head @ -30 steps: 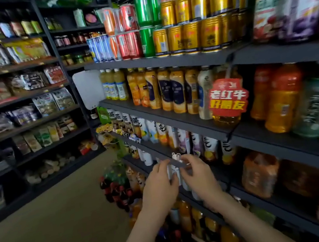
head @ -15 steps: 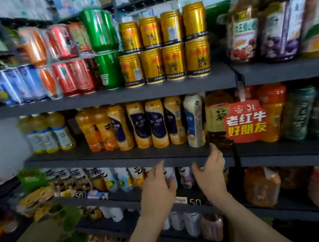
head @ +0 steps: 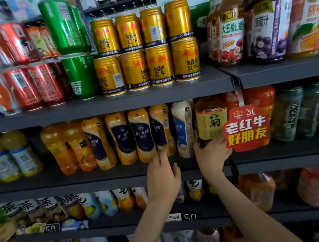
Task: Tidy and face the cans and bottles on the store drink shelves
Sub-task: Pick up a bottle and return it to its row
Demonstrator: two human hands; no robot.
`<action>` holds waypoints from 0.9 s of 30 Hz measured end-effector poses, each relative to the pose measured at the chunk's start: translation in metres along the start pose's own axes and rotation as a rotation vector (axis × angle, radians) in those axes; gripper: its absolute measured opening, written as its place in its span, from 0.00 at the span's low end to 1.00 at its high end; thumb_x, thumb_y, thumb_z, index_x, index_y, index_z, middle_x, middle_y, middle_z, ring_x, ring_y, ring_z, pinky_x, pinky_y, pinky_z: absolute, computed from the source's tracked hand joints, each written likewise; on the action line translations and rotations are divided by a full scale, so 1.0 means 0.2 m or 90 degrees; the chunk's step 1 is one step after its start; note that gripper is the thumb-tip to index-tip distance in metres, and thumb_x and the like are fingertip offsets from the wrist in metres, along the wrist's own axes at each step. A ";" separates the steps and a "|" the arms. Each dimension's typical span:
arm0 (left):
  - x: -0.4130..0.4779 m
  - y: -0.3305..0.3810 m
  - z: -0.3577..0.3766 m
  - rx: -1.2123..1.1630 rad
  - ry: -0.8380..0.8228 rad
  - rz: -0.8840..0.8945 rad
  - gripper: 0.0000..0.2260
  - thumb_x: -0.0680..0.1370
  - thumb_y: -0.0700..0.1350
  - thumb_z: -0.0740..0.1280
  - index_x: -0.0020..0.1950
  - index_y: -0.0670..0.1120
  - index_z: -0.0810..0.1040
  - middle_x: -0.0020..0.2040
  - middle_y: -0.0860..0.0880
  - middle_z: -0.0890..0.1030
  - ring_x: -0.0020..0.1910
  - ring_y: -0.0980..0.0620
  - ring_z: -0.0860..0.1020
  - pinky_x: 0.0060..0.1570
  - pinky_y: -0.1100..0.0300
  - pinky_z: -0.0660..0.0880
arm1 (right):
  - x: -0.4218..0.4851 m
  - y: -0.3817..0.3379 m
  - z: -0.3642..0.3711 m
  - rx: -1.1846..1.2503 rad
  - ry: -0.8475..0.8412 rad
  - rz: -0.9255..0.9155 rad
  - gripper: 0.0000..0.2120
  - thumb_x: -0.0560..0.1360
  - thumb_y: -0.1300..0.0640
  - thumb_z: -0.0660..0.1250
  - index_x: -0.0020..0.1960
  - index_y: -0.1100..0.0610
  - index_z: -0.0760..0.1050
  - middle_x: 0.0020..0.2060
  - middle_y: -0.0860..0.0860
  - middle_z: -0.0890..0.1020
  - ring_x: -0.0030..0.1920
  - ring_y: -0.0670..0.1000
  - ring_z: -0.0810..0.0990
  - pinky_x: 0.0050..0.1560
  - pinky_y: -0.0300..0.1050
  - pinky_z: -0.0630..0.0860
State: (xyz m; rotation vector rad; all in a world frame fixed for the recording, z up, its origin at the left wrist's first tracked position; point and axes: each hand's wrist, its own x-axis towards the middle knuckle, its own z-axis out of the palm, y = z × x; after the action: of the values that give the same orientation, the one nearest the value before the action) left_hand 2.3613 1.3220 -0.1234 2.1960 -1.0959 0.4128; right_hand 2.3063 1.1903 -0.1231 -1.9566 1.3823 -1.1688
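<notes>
Dark store shelf packed tight; right grip clamped round the foot of the brown tea bottle; left grip apart, fingers straight on a yellow bottle; full plastic, probably weighty, smooth, stiff; hold low; red tag crowds rightward of that grip, white bottle leftward; shelf lip just beneath.

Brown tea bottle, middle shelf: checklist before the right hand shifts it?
1. Right hand grips brown tea bottle at its base: ok.
2. Its label faces front: ok.
3. Red promo sign clear of the bottle: not ok, it overlaps the bottle's edge.
4. Gap to the neighbouring white bottle: cannot tell.
5. Left hand free: ok, straight fingers only touch a yellow bottle.
</notes>
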 end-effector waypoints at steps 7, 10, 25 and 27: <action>0.07 -0.07 -0.03 -0.045 -0.004 0.035 0.23 0.78 0.44 0.64 0.72 0.42 0.64 0.68 0.43 0.70 0.64 0.45 0.71 0.62 0.53 0.71 | -0.06 0.00 0.11 0.018 0.105 -0.027 0.51 0.67 0.47 0.75 0.74 0.56 0.43 0.66 0.70 0.64 0.64 0.71 0.65 0.62 0.66 0.65; 0.08 -0.08 -0.03 -0.063 -0.027 0.061 0.23 0.78 0.44 0.64 0.72 0.42 0.64 0.68 0.42 0.69 0.66 0.44 0.70 0.63 0.53 0.71 | -0.13 -0.04 0.11 0.023 0.145 -0.040 0.52 0.66 0.46 0.76 0.75 0.55 0.43 0.63 0.70 0.67 0.61 0.71 0.68 0.60 0.66 0.67; -0.02 -0.10 -0.08 -0.438 -0.211 0.105 0.29 0.78 0.52 0.64 0.76 0.52 0.55 0.73 0.52 0.65 0.71 0.54 0.65 0.69 0.54 0.66 | -0.54 0.02 -0.12 0.181 0.094 -0.088 0.49 0.65 0.49 0.77 0.75 0.60 0.51 0.65 0.58 0.65 0.65 0.55 0.62 0.59 0.39 0.64; -0.05 -0.10 -0.10 -0.542 -0.278 0.124 0.27 0.78 0.49 0.64 0.74 0.61 0.55 0.69 0.61 0.68 0.69 0.61 0.67 0.67 0.56 0.69 | -0.63 0.12 -0.17 0.177 0.084 -0.123 0.46 0.63 0.46 0.77 0.72 0.58 0.58 0.62 0.53 0.68 0.63 0.54 0.67 0.59 0.44 0.69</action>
State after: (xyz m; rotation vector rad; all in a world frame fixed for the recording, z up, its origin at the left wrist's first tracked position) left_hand 2.3714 1.3507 -0.1231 1.4389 -1.3837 -0.4237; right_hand 2.2492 1.3001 -0.1710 -1.8706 1.0410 -1.5147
